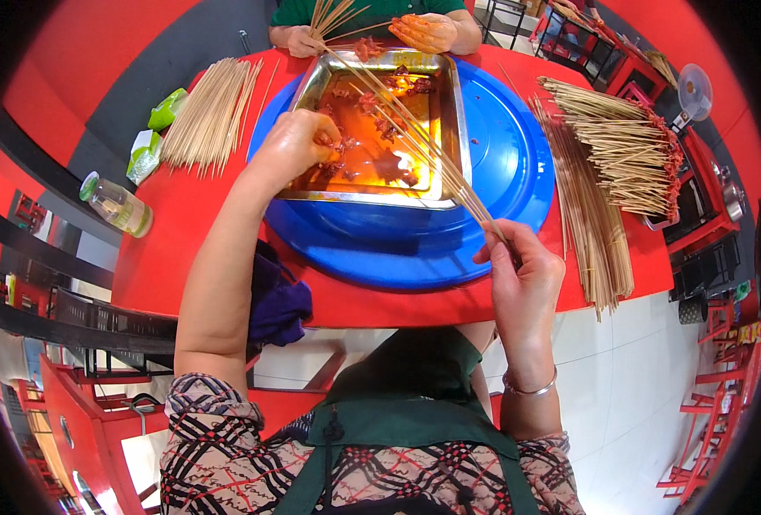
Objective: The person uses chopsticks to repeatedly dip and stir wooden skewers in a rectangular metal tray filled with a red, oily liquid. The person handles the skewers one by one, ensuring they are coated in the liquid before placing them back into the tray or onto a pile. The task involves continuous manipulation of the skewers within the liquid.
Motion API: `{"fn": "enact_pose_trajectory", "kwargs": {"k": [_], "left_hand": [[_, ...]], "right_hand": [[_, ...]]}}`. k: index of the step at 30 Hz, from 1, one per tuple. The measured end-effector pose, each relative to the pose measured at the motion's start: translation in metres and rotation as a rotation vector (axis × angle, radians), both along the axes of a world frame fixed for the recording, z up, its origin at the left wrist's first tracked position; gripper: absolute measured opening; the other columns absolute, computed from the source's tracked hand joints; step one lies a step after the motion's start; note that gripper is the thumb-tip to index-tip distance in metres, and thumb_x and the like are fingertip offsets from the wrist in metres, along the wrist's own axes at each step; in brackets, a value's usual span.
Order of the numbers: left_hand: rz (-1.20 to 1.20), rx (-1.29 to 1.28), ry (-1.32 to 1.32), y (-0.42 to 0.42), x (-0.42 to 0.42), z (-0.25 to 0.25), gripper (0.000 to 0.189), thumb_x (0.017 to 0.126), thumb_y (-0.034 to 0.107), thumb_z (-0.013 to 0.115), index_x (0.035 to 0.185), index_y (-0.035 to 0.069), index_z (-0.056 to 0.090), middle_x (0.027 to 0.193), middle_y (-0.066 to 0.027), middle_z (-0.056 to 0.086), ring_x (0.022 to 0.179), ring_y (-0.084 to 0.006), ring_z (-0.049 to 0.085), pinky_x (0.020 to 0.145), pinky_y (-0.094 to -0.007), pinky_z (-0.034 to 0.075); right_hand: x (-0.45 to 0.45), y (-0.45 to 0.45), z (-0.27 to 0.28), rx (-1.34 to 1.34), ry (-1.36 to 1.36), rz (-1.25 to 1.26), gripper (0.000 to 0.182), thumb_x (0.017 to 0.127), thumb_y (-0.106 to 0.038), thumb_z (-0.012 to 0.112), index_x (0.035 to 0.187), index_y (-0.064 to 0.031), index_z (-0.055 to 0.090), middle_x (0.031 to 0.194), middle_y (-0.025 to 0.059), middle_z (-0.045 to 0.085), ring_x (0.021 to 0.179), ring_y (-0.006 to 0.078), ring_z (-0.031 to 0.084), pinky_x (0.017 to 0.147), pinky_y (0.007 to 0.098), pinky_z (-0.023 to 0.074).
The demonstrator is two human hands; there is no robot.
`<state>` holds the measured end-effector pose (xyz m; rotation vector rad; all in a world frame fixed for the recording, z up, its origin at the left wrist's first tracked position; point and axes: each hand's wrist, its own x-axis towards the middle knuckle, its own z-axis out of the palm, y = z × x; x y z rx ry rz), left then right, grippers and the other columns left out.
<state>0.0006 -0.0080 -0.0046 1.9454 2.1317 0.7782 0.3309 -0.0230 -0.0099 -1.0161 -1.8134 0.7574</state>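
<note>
My left hand (300,145) reaches over the left rim of a metal tray (380,201), its fingertips at a piece of red marinated meat (330,166). Orange-red oil and several more meat pieces lie in the tray. In my right hand (525,270), near the table's front edge, is a small bunch of thin wooden skewers (441,168). They slant up and left across the tray, and bits of meat appear at or behind their far parts; which are threaded I cannot tell. The tray rests on a round blue plastic lid or basin (509,148).
Loose skewers (209,119) lie left on the red table (367,309), near green packets (145,154) and a glass bottle (117,205). More skewers (586,212) and a heap of meat-tipped skewers (618,148) are right. A purple cloth (280,296) hangs in front. Opposite, a co-worker's hands (424,33) hold skewers.
</note>
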Motion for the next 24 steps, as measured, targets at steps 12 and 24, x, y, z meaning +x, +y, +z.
{"fn": "enact_pose_trajectory", "kwargs": {"k": [12, 24], "left_hand": [[0.042, 0.043, 0.172, 0.008, 0.001, -0.012, 0.017, 0.074, -0.002, 0.074, 0.091, -0.004, 0.073, 0.086, -0.0215, 0.073, 0.083, -0.0304, 0.073, 0.074, -0.0370, 0.056], [0.150, 0.167, -0.717, 0.010, -0.014, -0.010, 0.017, 0.087, -0.006, 0.065, 0.102, -0.007, 0.072, 0.095, -0.0109, 0.073, 0.080, -0.0146, 0.069, 0.071, -0.0253, 0.058]], "right_hand": [[0.012, -0.006, 0.007, -0.016, 0.007, 0.010, 0.012, 0.090, 0.005, 0.061, 0.100, 0.0028, 0.068, 0.069, 0.0121, 0.068, 0.062, 0.0179, 0.068, 0.059, 0.0284, 0.0502], [0.014, -0.010, 0.009, -0.022, -0.047, 0.034, 0.012, 0.090, 0.003, 0.062, 0.099, 0.0011, 0.068, 0.069, 0.0118, 0.066, 0.061, 0.0202, 0.067, 0.058, 0.0302, 0.0495]]}}
